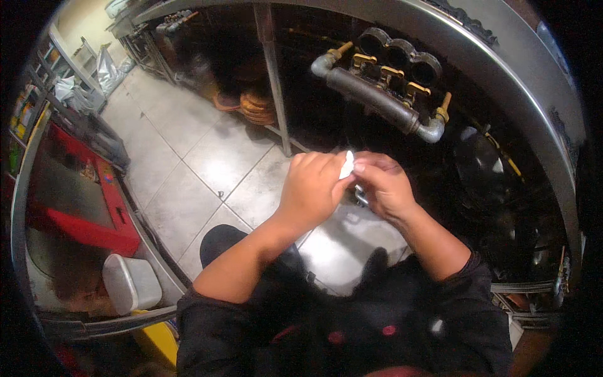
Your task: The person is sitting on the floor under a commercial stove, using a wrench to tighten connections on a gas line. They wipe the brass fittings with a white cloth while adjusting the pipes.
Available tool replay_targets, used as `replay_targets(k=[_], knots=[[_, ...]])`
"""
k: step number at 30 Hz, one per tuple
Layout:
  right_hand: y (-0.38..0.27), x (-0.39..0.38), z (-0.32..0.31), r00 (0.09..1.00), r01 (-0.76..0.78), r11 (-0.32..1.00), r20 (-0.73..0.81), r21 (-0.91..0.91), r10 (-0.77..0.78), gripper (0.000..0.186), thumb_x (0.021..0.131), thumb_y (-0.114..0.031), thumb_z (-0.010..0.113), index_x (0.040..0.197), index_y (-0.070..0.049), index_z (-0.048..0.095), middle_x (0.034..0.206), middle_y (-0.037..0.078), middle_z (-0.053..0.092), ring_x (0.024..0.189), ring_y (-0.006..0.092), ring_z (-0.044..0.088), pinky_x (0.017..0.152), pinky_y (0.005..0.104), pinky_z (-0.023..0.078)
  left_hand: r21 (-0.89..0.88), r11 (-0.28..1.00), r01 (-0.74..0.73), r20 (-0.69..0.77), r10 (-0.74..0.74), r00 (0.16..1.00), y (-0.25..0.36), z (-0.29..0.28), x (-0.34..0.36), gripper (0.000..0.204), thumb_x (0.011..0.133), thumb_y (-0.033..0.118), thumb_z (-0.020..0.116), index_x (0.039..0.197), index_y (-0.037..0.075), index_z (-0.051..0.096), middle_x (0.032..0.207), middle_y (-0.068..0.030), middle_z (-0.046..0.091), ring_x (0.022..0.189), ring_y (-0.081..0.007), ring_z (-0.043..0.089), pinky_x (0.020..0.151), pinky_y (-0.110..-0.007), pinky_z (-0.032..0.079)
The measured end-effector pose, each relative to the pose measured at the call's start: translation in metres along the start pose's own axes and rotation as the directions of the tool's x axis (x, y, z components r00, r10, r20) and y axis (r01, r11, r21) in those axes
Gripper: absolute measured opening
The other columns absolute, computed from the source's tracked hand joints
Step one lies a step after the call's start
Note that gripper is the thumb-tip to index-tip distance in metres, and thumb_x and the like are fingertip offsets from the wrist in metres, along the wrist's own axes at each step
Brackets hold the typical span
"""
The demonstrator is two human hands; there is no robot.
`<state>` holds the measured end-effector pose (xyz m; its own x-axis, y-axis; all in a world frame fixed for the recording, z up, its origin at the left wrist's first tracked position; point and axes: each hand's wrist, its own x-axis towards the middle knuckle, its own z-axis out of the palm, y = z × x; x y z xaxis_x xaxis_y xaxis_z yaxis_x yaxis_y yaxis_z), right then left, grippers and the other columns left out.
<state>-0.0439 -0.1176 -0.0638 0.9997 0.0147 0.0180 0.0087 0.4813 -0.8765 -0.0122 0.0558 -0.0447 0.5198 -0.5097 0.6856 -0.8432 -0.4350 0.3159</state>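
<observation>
Held in front of my body, both hands meet around a small, crumpled white piece (pixel 347 164), perhaps paper or cloth. My left hand (pixel 314 187) is closed with its back up, and the white piece sticks out by its thumb. Fingers of my right hand (pixel 384 183) are bent and pinch the white piece from the other side. Just under the hands shows a small shiny metal part (pixel 360 195); whether a hand holds it I cannot tell.
A pipe manifold with brass valves (pixel 377 94) sits inside the dark steel stove frame ahead. A steel leg (pixel 274 81) stands left of it. On the left are a red-edged unit (pixel 94 232), a white container (pixel 130 284) and shelves. Pale tiles (pixel 220 157) cover the floor.
</observation>
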Motion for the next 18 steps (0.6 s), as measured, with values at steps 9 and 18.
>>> replay_targets(k=[9, 18], knots=[[-0.007, 0.026, -0.032, 0.999, -0.05, 0.996, 0.01, -0.079, 0.051, 0.014, 0.084, -0.008, 0.066, 0.096, -0.001, 0.062, 0.086, 0.006, 0.063, 0.08, 0.0154, 0.06, 0.072, 0.0282, 0.046, 0.062, 0.996, 0.062, 0.201, -0.074, 0.977, -0.027, 0.008, 0.013, 0.016, 0.071, 0.011, 0.064, 0.087, 0.006, 0.063, 0.08, -0.0108, 0.062, 0.08, -0.0307, 0.059, 0.074, -0.042, 0.041], [-0.045, 0.039, -0.055, 0.921, 0.378, 0.478, 0.376, -0.793, -0.105, 0.023, 0.086, -0.015, 0.062, 0.103, -0.001, 0.063, 0.093, 0.011, 0.066, 0.091, 0.019, 0.062, 0.083, 0.0322, 0.048, 0.241, 0.971, 0.002, 0.576, -0.145, 0.804, -0.045, 0.013, 0.021, 0.013, 0.079, 0.022, 0.061, 0.08, 0.009, 0.066, 0.075, -0.0115, 0.064, 0.077, -0.0315, 0.06, 0.073, -0.044, 0.042]])
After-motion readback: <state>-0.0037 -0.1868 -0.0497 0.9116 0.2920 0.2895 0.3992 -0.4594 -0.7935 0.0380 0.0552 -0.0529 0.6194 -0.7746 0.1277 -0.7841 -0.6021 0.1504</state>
